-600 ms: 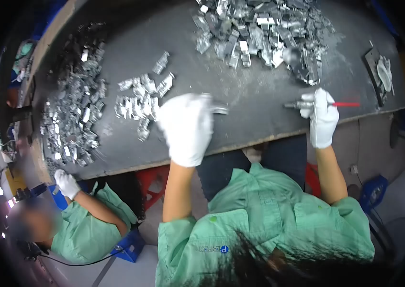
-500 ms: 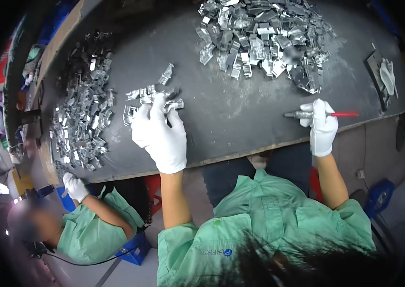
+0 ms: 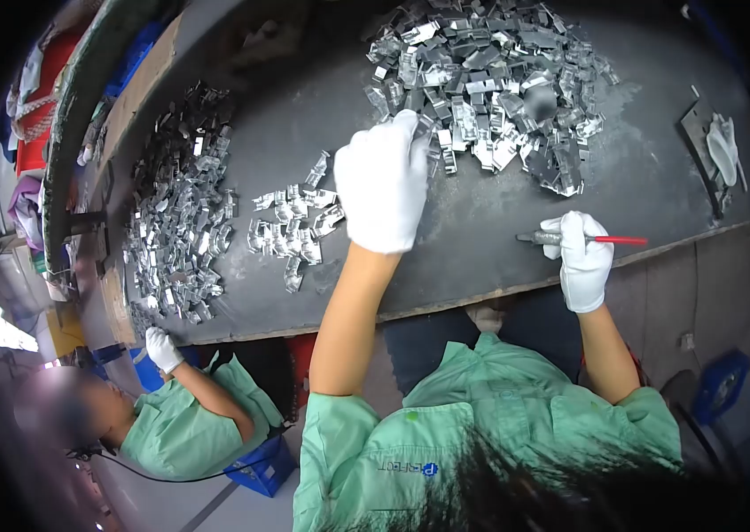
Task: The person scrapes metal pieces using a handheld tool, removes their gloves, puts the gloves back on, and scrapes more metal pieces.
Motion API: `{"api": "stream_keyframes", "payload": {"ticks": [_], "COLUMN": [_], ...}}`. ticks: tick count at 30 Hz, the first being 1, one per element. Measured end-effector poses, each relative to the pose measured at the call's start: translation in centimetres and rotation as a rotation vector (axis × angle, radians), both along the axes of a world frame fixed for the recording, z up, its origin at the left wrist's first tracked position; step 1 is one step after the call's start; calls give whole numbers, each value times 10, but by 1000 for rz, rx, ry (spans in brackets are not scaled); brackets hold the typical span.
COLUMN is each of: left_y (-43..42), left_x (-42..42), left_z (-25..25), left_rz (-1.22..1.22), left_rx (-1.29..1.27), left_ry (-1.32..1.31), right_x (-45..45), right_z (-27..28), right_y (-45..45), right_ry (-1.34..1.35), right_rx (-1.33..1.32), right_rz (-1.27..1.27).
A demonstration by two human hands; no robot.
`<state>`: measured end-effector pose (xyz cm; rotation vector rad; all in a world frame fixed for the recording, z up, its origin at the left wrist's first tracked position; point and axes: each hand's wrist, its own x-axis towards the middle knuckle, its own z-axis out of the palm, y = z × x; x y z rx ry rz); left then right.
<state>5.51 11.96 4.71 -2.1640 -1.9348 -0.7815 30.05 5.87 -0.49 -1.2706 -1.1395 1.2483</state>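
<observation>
My left hand [image 3: 381, 188], in a white glove, is at the near-left edge of a large heap of shiny metal clips [image 3: 481, 84]. Its fingers are drawn together at the clips, and whatever they hold is hidden by the glove. My right hand [image 3: 586, 263], also gloved, is closed around a slim pen-like tool [image 3: 542, 238] with a grey body and a thin red end [image 3: 621, 239]. The tool lies level above the near side of the table. A small group of metal clips [image 3: 291, 222] lies left of my left hand.
A long pile of metal parts [image 3: 182, 222] covers the left side of the dark table [image 3: 472, 213]. At the right lie a flat plate [image 3: 699, 146] and a crumpled whitish item [image 3: 722, 149]. A co-worker's gloved hand [image 3: 162, 349] is at the lower left table edge.
My left hand has moved right and away from me, from the small group of clips to the large heap. My right hand still holds the tool. The view has shifted slightly.
</observation>
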Motion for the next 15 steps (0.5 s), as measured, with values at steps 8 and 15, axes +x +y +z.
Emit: {"api": "stream_keyframes", "payload": {"ticks": [8,15], "left_y": [-122,-108], "left_x": [11,5], "left_z": [-29,-5], "left_rz": [-197,-180], "left_rx": [-152,-255], "left_ry": [-88,-83], "right_x": [-3,-14], "right_z": [-2,11], "right_y": [-2,-18], "right_ry": [-10,-31], "right_rx": [-6,58], "right_rz": [-16,54]}}
